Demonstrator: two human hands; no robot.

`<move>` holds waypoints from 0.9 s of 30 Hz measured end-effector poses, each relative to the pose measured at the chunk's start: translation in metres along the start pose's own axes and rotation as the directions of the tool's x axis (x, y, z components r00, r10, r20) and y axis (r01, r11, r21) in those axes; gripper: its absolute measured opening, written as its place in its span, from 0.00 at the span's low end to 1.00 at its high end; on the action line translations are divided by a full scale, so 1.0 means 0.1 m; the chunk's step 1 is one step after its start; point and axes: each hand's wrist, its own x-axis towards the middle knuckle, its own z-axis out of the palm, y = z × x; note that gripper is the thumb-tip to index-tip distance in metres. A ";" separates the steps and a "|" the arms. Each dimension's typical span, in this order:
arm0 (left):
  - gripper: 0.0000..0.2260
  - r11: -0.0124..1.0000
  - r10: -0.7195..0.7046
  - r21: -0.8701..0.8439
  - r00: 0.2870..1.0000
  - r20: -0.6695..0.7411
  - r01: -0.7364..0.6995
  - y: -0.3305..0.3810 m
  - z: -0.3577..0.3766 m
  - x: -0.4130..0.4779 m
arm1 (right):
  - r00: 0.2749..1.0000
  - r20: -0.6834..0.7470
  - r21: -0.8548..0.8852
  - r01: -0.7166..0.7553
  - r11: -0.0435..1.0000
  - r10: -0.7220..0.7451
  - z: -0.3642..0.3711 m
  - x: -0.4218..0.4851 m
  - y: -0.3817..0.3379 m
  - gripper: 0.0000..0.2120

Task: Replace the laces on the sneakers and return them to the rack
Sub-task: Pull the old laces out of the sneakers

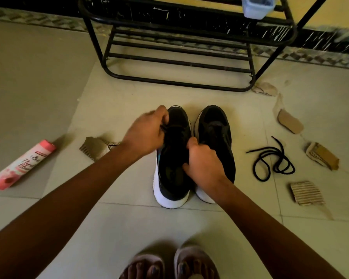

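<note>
Nearest, sandalled feet (pixel 191 262) on the floor (pixel 109 218). Ahead, right grip (pixel 205 162) clamped on the left sneaker (pixel 169 174) at its collar; left grip (pixel 147 131) pinched on its lace (pixel 163 127). Just right of both, second sneaker (pixel 216 125); further right, loose lace (pixel 274 160). Beyond, black rack (pixel 179 82).

Single head-worn wide-angle view, facing forward and steeply down at the floor (pixel 139 222). Both forearms enter from the bottom corners. The left hand (pixel 147 133) and right hand (pixel 204 162) meet at the sneakers (pixel 216 127) near centre, close to the camera. The person's feet (pixel 193 262) lie at the bottom edge, and the rack (pixel 179 62) stands at the top, farther off.
</note>
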 end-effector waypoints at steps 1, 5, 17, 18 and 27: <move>0.12 0.984 0.048 0.177 0.993 -0.110 -0.028 -0.03 -0.07 0.01 | 1.000 0.004 -0.001 -0.005 1.000 0.005 0.00 0.00 0.00 0.21; 0.09 0.996 -0.089 -0.066 0.908 -0.410 0.067 -0.17 -0.34 0.08 | 1.000 0.005 -0.009 0.003 1.000 -0.003 0.00 0.00 0.00 0.20; 0.16 0.902 -0.203 0.376 0.977 -0.064 0.212 -0.33 -0.69 -0.03 | 0.991 0.132 0.095 -0.034 0.995 0.021 -0.09 -0.01 0.05 0.20; 0.20 0.897 -0.223 0.409 0.971 0.088 0.168 -0.33 -0.69 -0.05 | 0.977 0.211 0.187 -0.074 0.980 0.034 -0.15 -0.01 0.08 0.20; 0.25 0.901 -0.119 0.432 0.945 0.304 -0.026 0.10 0.05 -0.31 | 0.975 -0.182 0.335 0.185 0.924 -0.129 -0.02 0.19 0.11 0.11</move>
